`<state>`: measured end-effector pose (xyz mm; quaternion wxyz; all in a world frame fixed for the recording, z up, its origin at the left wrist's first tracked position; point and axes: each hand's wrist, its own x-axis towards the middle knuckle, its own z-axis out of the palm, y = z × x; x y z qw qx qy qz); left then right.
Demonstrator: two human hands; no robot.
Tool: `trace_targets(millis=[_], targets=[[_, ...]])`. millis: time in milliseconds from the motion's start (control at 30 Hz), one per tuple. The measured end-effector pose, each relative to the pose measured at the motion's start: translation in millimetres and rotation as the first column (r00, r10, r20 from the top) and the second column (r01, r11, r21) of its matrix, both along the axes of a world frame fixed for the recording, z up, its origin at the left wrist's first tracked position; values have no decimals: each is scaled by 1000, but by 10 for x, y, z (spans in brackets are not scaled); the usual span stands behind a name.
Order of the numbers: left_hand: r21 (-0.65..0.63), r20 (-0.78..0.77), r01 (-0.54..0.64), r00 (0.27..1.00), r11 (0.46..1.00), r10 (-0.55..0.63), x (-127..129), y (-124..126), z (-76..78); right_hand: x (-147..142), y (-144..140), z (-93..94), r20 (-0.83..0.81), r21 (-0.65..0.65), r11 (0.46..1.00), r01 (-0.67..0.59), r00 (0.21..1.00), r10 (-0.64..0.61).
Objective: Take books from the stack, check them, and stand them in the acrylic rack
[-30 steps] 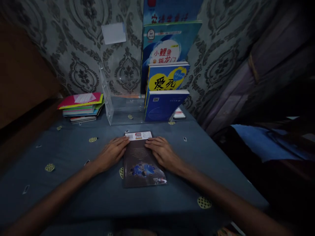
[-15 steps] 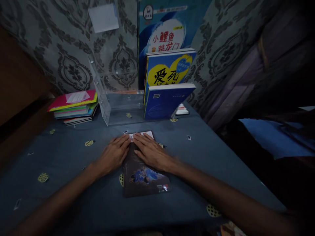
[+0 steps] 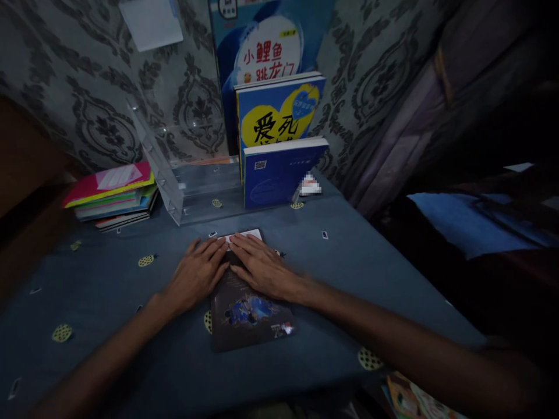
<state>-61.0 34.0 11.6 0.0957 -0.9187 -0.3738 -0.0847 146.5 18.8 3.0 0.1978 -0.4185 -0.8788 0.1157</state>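
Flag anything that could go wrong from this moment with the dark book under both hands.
Both the left hand and right hand lie flat on the far end of the dark book; on the blue tablecloth it might slide or bunch the cloth. Pushed forward, it could knock the clear acrylic stand or the upright blue books. Dim light may hide the book's edges.

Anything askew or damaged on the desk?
Mostly tidy. The dark book under both hands lies slightly rotated on the tablecloth. The stack of books at left is unevenly fanned. No spill or damage visible in this dim light.
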Motion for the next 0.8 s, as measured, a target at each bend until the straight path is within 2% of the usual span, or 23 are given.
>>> trace_targets(millis=[233,367,467,800], targets=[[9,-62,20,998,1000,-19,83,30,133,90,33,-65,-88,-7,1000,1,996,-2],[25,-70,18,997,1000,-16,100,39,130,150,31,-101,-125,-11,999,42,991,-43],[18,-70,26,997,1000,-24,103,56,113,191,31,-99,-136,-15,1000,21,990,-23],[-107,103,149,985,983,-138,124,162,30,540,117,-214,-184,-43,995,92,978,-98]])
